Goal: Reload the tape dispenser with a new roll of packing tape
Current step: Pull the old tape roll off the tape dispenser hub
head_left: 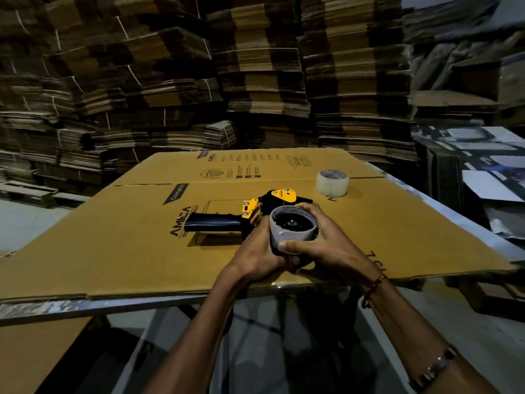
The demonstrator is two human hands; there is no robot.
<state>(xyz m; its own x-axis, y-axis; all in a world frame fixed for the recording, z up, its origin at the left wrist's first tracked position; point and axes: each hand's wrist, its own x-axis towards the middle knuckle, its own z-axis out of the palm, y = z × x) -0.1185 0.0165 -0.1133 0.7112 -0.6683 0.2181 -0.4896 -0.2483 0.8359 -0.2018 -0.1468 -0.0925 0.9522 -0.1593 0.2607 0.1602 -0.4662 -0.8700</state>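
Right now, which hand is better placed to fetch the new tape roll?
Right. The right hand lies on the same side as the new tape roll, which stands beyond it. The left hand sits nearer the dispenser handle and could steady it.

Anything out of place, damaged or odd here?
Nothing stands out. Both hands grip the empty core on the dispenser, which lies flat on the cardboard. The new roll stands beyond, untouched.

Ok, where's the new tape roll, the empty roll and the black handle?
New tape roll [332,183]: head view, on its clear side.
Empty roll [289,233]: head view, on its grey outer wall.
Black handle [213,223]: head view, mid-grip.
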